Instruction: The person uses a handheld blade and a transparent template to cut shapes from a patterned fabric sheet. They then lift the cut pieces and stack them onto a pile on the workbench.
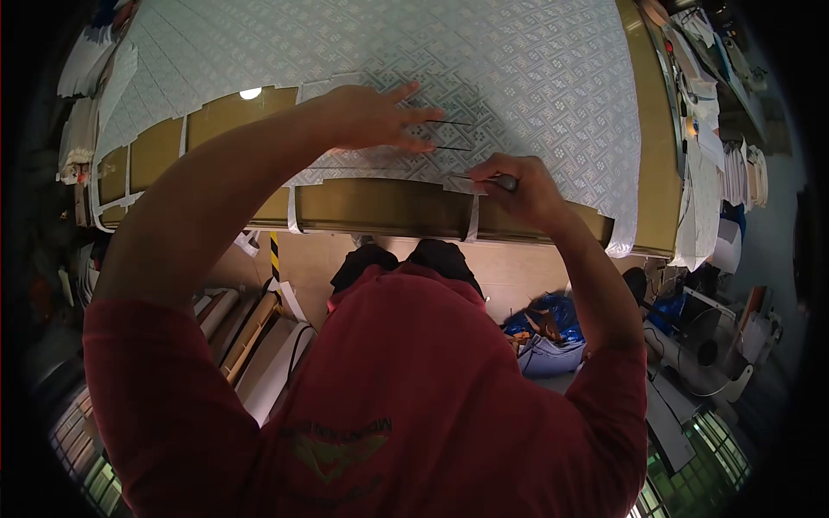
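At the upper centre of the frame, the left hand [367,116], fingers spread, lies over patterned fabric [553,86] on the tabletop [371,203], near two thin dark lines [454,149]; the right hand [528,192], fingers pinching a slim tool [505,182], is near the fabric's lower edge.

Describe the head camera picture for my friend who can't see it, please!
A person's right hand holds a small tool at a pale patterned sheet on a brownish table. The left hand spreads its fingers nearby, over the sheet.
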